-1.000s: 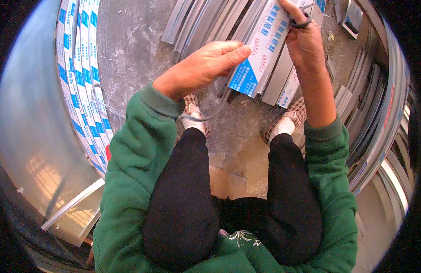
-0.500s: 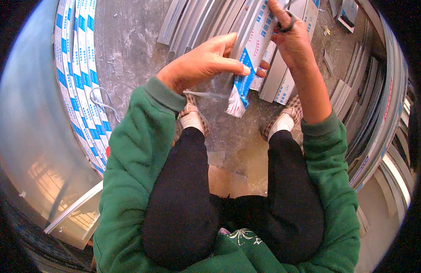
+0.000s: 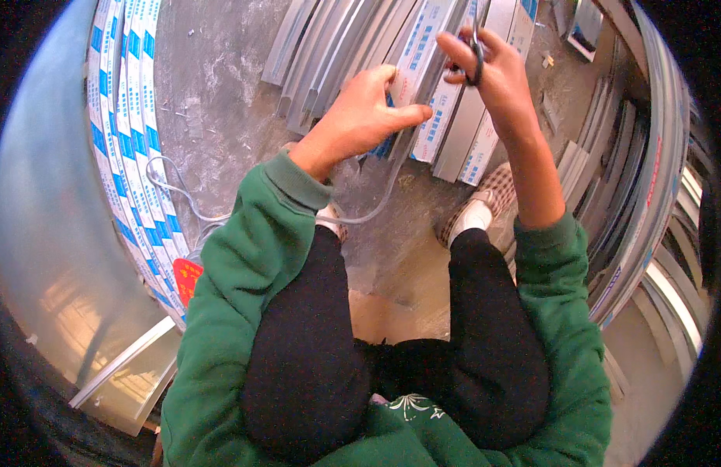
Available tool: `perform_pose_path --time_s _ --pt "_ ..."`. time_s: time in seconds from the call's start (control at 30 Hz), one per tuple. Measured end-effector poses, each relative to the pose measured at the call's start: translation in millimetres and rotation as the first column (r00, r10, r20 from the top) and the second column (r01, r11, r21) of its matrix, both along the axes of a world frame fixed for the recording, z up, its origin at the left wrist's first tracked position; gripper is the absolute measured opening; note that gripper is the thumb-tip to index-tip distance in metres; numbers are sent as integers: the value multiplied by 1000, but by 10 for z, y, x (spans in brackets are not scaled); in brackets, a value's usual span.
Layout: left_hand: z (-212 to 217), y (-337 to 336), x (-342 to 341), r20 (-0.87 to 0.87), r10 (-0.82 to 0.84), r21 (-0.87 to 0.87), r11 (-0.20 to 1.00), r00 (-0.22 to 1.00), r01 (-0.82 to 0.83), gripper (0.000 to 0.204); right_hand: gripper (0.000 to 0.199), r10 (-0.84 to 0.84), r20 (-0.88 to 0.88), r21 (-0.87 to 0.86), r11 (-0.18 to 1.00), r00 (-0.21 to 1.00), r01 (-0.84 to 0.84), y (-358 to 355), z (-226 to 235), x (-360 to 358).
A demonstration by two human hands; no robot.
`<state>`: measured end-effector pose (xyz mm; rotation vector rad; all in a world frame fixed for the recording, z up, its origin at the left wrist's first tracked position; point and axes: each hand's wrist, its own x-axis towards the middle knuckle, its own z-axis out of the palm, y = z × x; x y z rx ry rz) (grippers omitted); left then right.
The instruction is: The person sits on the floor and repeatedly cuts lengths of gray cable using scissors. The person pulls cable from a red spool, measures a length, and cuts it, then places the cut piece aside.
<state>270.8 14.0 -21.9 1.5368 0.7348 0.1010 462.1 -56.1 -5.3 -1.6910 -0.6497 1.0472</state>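
My left hand (image 3: 368, 113) is around the near end of a metal profile (image 3: 413, 74) wrapped in white and blue printed film. Its thumb lies across the profile's top, and the other fingers are partly hidden. A pliable grey strip (image 3: 389, 189) runs from beside this hand toward my feet and loops off to the left. In my right hand (image 3: 497, 78) is a pair of scissors (image 3: 476, 62), with a dark loop handle around the fingers; it is held above the profiles and the blades hardly show.
More grey metal profiles (image 3: 321, 54) lie side by side ahead. Film-wrapped profiles (image 3: 131, 117) line the left, beside a large shiny sheet (image 3: 49, 226). A red tag (image 3: 187, 279) lies near my left sleeve. Stacked profiles (image 3: 610, 163) fill the right side.
The film-wrapped profile end has moved away from me and left, and my left hand lies over it. My right hand has come off the profile and lowered slightly. The grey strip has shifted into a longer curve.
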Motion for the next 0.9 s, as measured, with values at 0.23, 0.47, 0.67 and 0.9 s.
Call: perform_pose_path --time_s 0.23,0.47,0.67,0.9 --pt "-280 -126 -130 -44 1 -31 1000 999 -2 44 37 189 -360 -114 963 914 -244 -737 194 -82" --pt "-174 -279 -145 -139 119 146 984 983 -99 57 37 99 -497 -117 977 862 -180 -954 259 -326" --pt "-121 -315 -132 -153 115 176 980 981 -88 58 44 4 -618 -89 993 787 -75 -848 219 -314" --pt "-148 -371 -120 -177 142 244 965 974 -96 56 43 -104 -606 -145 989 789 19 -776 244 -426"
